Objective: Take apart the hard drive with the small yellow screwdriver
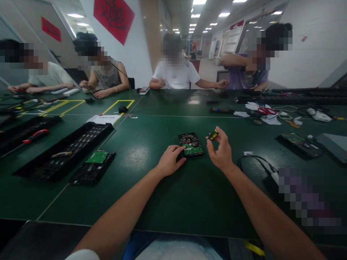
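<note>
A hard drive (190, 139) lies on the green table in front of me, its underside with the green circuit board (193, 149) facing up. My left hand (171, 161) grips its near left edge, fingertips on the board and thumb by the lower corner. Just right of the drive, raised above the table, my right hand (221, 151) pinches a short black-and-yellow tool (213, 134) between thumb and fingers. It looks like a handle; its tip cannot be made out. The tool is apart from the drive.
To the left lie another hard drive (93, 167), a long black tray (65, 153) and a red-handled tool (36, 136). On the right are a third drive (299, 145), cables (257, 157) and a grey box (333, 144). Several people sit across the table.
</note>
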The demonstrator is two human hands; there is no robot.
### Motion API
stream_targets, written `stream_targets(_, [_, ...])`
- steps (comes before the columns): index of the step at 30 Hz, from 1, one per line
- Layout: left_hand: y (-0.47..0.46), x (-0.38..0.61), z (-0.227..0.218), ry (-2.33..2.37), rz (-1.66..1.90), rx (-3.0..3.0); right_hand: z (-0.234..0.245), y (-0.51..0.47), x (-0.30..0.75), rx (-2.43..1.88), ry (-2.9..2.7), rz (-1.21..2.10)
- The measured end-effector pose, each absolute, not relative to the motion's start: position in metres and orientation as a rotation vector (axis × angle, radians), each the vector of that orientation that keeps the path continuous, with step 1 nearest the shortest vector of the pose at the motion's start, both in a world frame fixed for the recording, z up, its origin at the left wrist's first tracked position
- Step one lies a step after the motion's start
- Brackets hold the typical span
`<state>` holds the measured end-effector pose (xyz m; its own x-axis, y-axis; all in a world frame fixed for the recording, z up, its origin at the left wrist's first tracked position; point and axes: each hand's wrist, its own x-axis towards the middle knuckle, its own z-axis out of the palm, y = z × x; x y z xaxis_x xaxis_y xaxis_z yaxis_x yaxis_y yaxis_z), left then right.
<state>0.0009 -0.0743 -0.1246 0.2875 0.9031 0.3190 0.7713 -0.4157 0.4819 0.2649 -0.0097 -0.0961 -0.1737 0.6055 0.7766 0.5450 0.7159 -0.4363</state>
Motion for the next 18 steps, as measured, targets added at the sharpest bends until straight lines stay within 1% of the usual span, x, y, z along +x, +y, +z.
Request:
stream_targets(2, [-0.0747,0.0012,-0.1239,1.543,0.821,2.318,-0.0957,-0.0096,0.2644,-0.891,-1.842,0.086])
stream_targets(7, [-0.0746,0.0017,-0.1234,1.536,0.839,2.325,-0.0968,-0.0088,0.2637,-0.907,-1.813,-0.004])
stream_targets(13, [-0.0736,0.0007,-0.1263,1.531,0.837,2.331,-0.096,-0.0089,0.2651,-0.895,-1.84,0.064])
stream_targets(18, [-0.0745,0.0007,-0.1253,1.541,0.836,2.332,-0.0963,-0.0081,0.2653,-0.895,-1.823,-0.007])
